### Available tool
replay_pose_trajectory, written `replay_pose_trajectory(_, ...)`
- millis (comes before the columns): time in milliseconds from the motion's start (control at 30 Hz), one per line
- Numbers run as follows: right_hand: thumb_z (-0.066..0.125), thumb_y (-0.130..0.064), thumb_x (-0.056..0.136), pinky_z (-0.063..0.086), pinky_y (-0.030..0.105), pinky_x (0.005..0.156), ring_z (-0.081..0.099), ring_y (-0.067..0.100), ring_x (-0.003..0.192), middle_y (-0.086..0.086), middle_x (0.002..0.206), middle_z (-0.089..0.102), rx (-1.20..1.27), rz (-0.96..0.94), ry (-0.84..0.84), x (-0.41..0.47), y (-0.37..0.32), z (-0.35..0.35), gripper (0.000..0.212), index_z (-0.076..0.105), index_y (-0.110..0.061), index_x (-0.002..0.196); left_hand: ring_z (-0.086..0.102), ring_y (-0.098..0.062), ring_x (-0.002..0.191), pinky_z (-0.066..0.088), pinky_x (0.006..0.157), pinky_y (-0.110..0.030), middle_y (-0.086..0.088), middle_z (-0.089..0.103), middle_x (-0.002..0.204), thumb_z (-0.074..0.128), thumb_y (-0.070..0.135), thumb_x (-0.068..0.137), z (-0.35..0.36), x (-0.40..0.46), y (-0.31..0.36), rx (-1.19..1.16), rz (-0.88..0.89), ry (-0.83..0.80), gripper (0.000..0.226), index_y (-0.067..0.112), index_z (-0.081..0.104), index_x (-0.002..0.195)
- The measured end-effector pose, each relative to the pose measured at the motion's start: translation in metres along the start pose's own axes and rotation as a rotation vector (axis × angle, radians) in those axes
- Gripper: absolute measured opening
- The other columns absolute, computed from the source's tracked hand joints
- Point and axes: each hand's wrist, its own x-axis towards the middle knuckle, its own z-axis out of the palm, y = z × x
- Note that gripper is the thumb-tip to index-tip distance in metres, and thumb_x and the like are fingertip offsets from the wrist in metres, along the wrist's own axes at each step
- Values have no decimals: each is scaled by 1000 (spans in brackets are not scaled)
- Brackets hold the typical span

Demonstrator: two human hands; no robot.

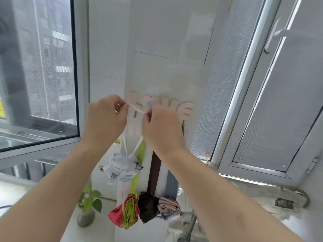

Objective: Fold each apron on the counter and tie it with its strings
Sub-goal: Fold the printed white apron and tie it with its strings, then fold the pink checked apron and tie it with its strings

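Note:
A white patterned apron bundle (122,167) hangs by its white strings (137,109). My left hand (104,119) and my right hand (160,126) each pinch the string loop, stretched between them just in front of a metal hook (135,114) under the pink "Love" rack (167,106). Lower down hang three more tied bundles: a red and green one (125,213), a dark one (147,206) and a beige-pink one (169,207). A green strap (139,152) and a brown strap (155,170) run up toward the rack.
A small potted plant (89,205) stands on the white counter at lower left. Windows flank the tiled wall: an open pane (40,84) on the left and screened frames (272,102) on the right. A metal tap (191,224) rises at the bottom.

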Motion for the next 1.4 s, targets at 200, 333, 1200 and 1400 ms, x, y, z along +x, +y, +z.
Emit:
replay_pose_trajectory(200,86,-1,46,15,17,41,47,17,31,3,43,49,-369,-133,-63,-19,6,32,37,68,-8,77,67,-18,79,56,72,-36,14,70,79,66,33,94,23,-16,-26,104,-55,-125,13,27,75,86)
replay_pose_trajectory(333,75,1,72,34,26,46,63,24,53,7,69,65,-238,-134,-120,-23,3,44,27,67,-8,97,65,-17,76,54,67,-35,14,67,78,65,32,92,37,-27,-32,122,-49,-140,12,29,73,84)
replay_pose_trajectory(1200,47,-34,92,55,31,79,62,13,79,-11,82,64,27,1319,-435,-600,256,-204,17,62,-27,96,68,-14,64,57,55,-26,0,74,77,60,17,104,204,-399,249,-749,-136,-1133,15,25,73,104)
replay_pose_trajectory(1400,39,-26,90,53,35,76,64,20,91,0,102,68,-122,1610,-509,-773,346,-312,24,58,-28,105,69,-29,66,58,55,-39,-3,74,75,58,18,105,246,-499,357,-686,-129,-1267,19,23,74,97)
